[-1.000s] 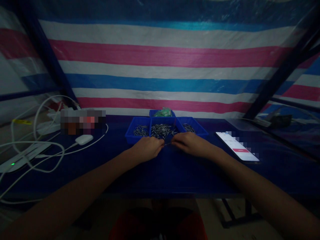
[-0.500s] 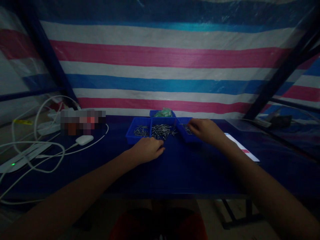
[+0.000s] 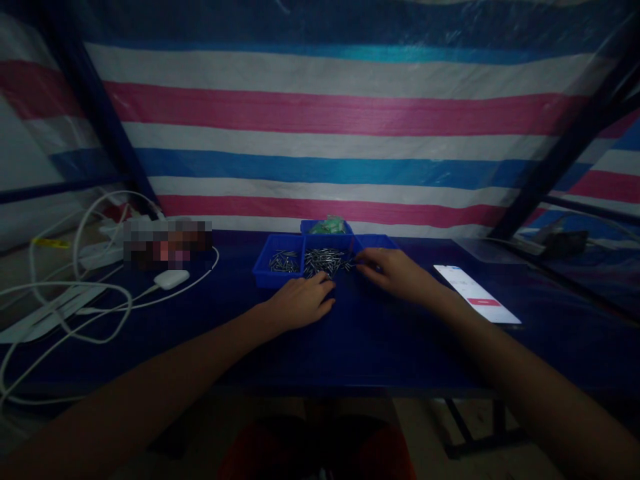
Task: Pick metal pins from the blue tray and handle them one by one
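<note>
Several thin, silver, nail-like metal pieces [image 3: 325, 259] lie heaped in the middle, between blue plastic bins. More of them fill part of the left blue bin [image 3: 265, 270]. At the near edge of the heap rests my left hand [image 3: 300, 301], thumb and forefinger apart, with nothing visible held. My right hand [image 3: 393, 270] reaches to the right edge of the heap, its thumb and forefinger apart beside the metal pieces. Behind that hand, the right blue bin [image 3: 383, 242] is mostly hidden.
A small rear blue bin [image 3: 306, 227] holds a green plastic bag [image 3: 330, 225]. To the right lies a lit phone [image 3: 477, 293]. White cables [image 3: 125, 310] and a white charger [image 3: 171, 279] spread over the left of the blue table [image 3: 320, 360]. Striped sheeting [image 3: 340, 113] hangs behind.
My right hand has moved left from over the right bin to the heap's right edge. The left hand's thumb and forefinger have spread. More of the phone shows.
</note>
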A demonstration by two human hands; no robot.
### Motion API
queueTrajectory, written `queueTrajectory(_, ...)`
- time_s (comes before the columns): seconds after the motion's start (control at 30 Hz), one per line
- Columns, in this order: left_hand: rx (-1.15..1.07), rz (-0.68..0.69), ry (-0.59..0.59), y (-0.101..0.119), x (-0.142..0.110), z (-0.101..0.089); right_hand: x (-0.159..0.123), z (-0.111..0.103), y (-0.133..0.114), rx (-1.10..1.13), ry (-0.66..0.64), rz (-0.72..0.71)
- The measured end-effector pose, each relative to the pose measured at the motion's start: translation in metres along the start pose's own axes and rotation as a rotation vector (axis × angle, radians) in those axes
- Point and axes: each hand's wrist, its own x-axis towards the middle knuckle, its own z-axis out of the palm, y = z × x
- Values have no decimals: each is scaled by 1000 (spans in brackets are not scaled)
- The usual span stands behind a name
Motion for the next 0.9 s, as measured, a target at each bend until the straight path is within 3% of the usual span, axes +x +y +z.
queueTrajectory(0.13,-6,17,39,0,1,2,-1,11,-13,98,-153,-125)
queueTrajectory(0.27,-29,49,9,-2,2,2,-3,18,-13,146,-286,-158)
queueTrajectory(0.9,-47,32,44,-3,7,6,-3,18,-9,147,-293,-156)
